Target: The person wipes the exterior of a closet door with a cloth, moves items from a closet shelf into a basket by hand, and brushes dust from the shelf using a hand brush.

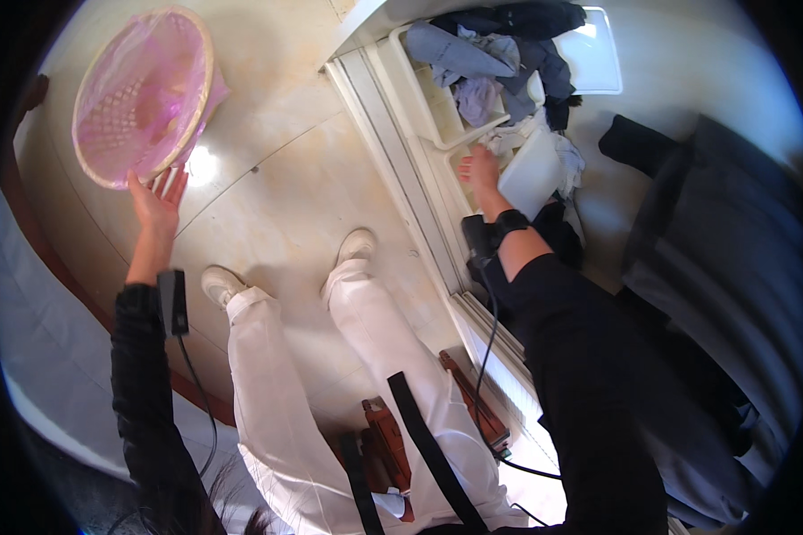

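My left hand (155, 208) is at the near rim of a wastebasket (209, 63) lined with a thin pink plastic bag (117, 87). Its palm faces up and the fingers are spread. The fingertips meet the rim, and a firm grip cannot be made out. My right hand (483, 175) is over a white plastic storage bin (456, 184), its fingers curled and slightly blurred. Beside it a white plastic panel (530, 167) leans at a slant, with white cloth (569, 157) behind. A second compartmented bin (435, 130) holds a grey-blue garment (455, 52) and a lilac cloth (476, 100).
A raised sliding-door track (391, 154) separates the tiled floor (288, 180) from the bins. Dark garments (508, 19) and a white lid (595, 57) are behind them. Large dark fabric (716, 221) fills the right side. Cables (492, 328) hang from both wrists. Reddish-brown wooden pieces (388, 431) are near my legs.
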The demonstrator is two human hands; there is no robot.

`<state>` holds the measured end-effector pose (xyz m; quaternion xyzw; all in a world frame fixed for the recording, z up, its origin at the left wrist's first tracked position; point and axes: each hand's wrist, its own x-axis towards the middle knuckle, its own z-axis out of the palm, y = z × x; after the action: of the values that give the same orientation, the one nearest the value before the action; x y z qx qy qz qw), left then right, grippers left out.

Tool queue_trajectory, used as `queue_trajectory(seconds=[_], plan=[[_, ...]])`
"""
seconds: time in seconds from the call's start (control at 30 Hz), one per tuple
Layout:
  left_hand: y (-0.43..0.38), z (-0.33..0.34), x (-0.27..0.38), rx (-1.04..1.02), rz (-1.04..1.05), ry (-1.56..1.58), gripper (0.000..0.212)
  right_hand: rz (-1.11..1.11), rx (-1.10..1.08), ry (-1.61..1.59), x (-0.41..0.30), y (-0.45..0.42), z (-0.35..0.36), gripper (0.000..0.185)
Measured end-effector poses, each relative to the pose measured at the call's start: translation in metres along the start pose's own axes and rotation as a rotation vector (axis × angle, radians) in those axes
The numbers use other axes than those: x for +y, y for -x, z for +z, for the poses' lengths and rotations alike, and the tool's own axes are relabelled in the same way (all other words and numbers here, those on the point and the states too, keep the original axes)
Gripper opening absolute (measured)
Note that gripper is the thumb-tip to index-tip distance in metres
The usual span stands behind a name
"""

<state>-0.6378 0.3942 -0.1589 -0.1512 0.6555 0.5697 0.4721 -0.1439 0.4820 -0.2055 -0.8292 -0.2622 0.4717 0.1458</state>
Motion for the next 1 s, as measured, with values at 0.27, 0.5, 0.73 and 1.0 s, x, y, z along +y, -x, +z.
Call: queue_trajectory(seconds=[0.27,0.5,0.73,1.0], plan=[[0.008,-0.029,-0.082,-0.461,-0.291,-0.612,0.041,-0.056,-0.04,0.211,-0.044,-0.037,-0.007,0.036],[-0.036,0.011,-0.121,-0.72,-0.149,-0.777,0.03,0.024,-0.346,-0.126,-0.046,-0.062,-0.032,0.02],[-0.078,0.026,-0.123,-0.965,0.055,-0.969,0.025,-0.037,-0.301,-0.278,-0.046,-0.045,-0.02,0.011],[-0.074,-0.003,-0.064,-0.8,1.506,-1.833,0.03,-0.071,-0.247,-0.406,-0.028,-0.052,-0.021,0.016]])
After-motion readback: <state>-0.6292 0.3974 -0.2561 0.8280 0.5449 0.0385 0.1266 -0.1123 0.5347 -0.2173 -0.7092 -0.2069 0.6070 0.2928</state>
